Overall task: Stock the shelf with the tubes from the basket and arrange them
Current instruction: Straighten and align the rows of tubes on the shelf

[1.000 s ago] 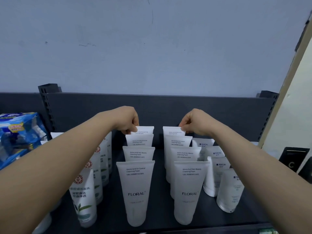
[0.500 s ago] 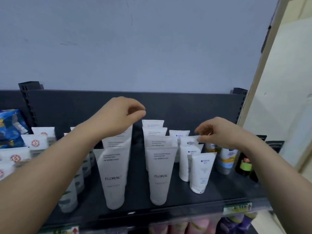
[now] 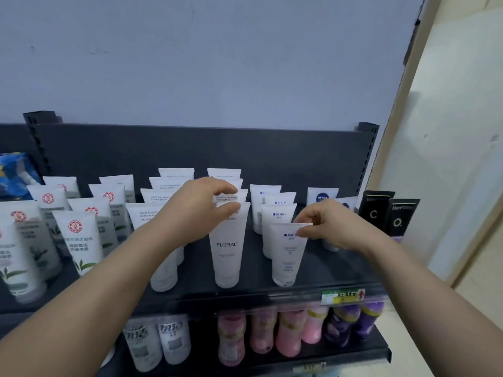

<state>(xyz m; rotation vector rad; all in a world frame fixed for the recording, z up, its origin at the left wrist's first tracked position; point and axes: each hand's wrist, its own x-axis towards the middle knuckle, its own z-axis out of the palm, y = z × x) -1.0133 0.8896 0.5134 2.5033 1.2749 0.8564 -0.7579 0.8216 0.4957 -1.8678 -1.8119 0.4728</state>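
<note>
Two rows of white FLORAL tubes stand cap-down on the dark shelf [image 3: 196, 278]. My left hand [image 3: 201, 208] is on the front FLORAL tube [image 3: 227, 246] of the right row, with the thumb on the front of its top edge and the forefinger arched over the tube behind. My left forearm hides part of the left FLORAL row [image 3: 163, 276]. My right hand [image 3: 326, 224] pinches the top right corner of the front blue-label tube [image 3: 288, 248]. More blue-label tubes [image 3: 277, 213] stand behind it. No basket is in view.
Red-seal tubes [image 3: 79, 240] fill the shelf's left side, next to a blue package [image 3: 13, 172]. A NIVEA tube [image 3: 322, 197] and black tubes [image 3: 397, 219] stand at the right end. Pink bottles [image 3: 261, 333] and purple bottles [image 3: 353, 322] line the lower shelf, under a price tag [image 3: 343, 296].
Both hands left the rear FLORAL tubes and came forward. The left hand dropped onto the front right FLORAL tube; the right hand took the front blue-label tube. The view shifted right and down.
</note>
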